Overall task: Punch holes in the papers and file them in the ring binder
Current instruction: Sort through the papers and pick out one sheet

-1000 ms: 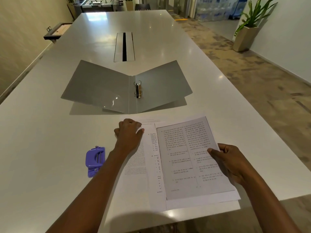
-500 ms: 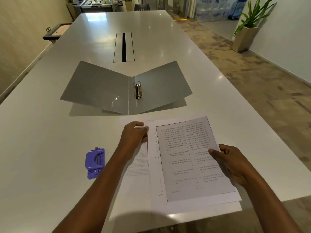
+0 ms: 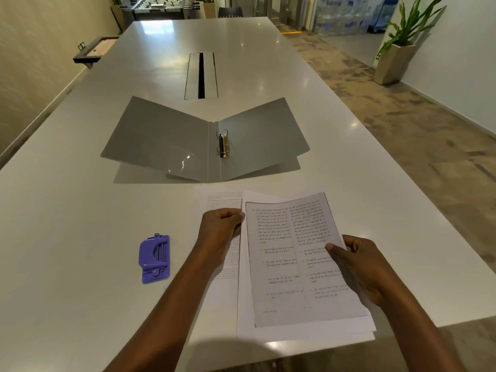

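My left hand (image 3: 220, 229), fingers curled, pinches the left edge of the printed sheet (image 3: 290, 264); my right hand (image 3: 361, 267) grips its right edge, thumb on top. The purple hole punch (image 3: 155, 259) lies left.

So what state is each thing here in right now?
ring binder: lying open, no sheets filed.
hole punch: lying flat, untouched.
papers: loosely stacked, top sheet held at both edges.
left hand: grips the left edge.
right hand: pinches the right edge.

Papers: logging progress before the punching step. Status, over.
Left hand and right hand both grip the papers by their side edges. Hole punch untouched on table, left of them. Ring binder open, no sheets in it. Nothing in the way.
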### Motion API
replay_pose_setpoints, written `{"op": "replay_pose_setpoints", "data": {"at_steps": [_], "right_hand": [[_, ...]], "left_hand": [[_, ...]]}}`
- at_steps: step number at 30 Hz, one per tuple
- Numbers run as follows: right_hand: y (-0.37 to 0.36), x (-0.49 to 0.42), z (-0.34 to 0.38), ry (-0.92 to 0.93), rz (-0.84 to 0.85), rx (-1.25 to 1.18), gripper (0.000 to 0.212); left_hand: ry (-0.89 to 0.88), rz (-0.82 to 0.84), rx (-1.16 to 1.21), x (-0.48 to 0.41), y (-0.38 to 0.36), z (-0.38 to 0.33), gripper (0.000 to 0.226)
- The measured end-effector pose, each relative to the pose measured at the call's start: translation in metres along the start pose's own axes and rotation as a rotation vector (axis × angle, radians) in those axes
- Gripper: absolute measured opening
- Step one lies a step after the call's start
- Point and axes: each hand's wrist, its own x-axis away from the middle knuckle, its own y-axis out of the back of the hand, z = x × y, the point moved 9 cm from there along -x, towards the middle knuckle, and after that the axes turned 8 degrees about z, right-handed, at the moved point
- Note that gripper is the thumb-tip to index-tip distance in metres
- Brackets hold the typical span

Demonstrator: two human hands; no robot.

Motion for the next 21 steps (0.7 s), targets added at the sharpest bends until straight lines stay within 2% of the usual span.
{"op": "replay_pose_setpoints", "data": {"at_steps": [6, 14, 21], "right_hand": [[-0.013, 0.006, -0.009, 0.005, -0.039, -0.008, 0.016], [-0.024, 0.014, -0.004, 0.065, -0.071, 0.161, 0.011], [-0.03, 0.017, -0.001, 0.067, -0.072, 0.202, 0.009]], "left_hand": [[0.01, 0.03, -0.045, 0.004, -0.006, 0.006, 0.005], [0.006, 0.087, -0.032, 0.008, -0.01, 0.01, 0.017], [-0.009, 0.112, -0.039, 0.009, -0.018, 0.015, 0.026]]}}
